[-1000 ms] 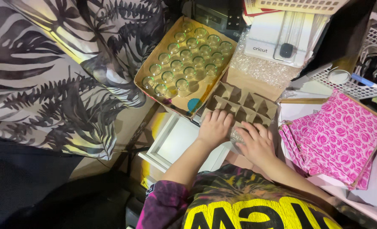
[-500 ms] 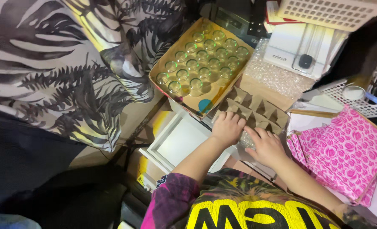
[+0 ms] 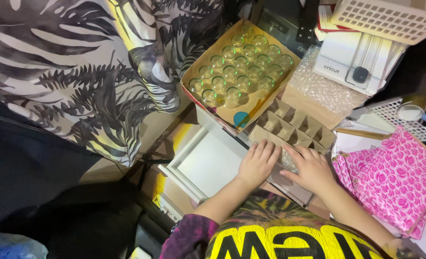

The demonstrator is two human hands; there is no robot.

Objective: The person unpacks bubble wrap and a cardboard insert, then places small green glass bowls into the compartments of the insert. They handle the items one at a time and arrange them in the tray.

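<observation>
Both hands [image 3: 285, 165] flat, fingers spread, pressing cardboard divider box [image 3: 294, 127] near edge.

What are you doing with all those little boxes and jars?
A person has both hands down on a small clear packet beside a cardboard divider grid. The left hand lies flat next to the right hand, which presses on the crinkly clear wrap. Above them sits an open cardboard box of small glass jars, and pink rose-patterned paper lies to the right.
</observation>
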